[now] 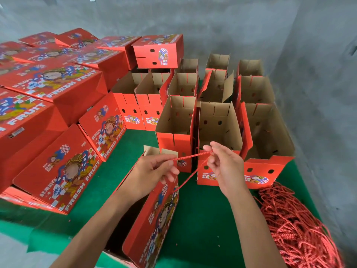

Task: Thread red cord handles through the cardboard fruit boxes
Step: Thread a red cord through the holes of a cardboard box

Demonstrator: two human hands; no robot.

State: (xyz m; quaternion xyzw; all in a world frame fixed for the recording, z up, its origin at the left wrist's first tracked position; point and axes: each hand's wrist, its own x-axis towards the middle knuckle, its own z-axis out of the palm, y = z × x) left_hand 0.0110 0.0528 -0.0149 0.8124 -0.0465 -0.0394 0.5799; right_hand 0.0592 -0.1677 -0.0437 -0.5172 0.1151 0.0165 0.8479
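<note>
While both hands pinch it taut, left hand (152, 171) and right hand (225, 163), the red cord (190, 156) looks light and limp. Best held near its end (stiff enough there to poke through) above the cardboard fruit box (154, 219).

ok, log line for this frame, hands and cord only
left hand: pinches red cord | right hand: pinches same cord | cord: taut between hands, tail drops to nearest box | spare cord pile: untouched

Green mat surface (195, 225) over work area, concrete walls behind. Directly on it: closed printed fruit boxes (58, 171) stacked left; open-topped boxes (218, 124) standing in rows at centre and right (brown interiors showing); one box (154, 219) near front edge; heap of red cords (295, 229) at right edge.
</note>
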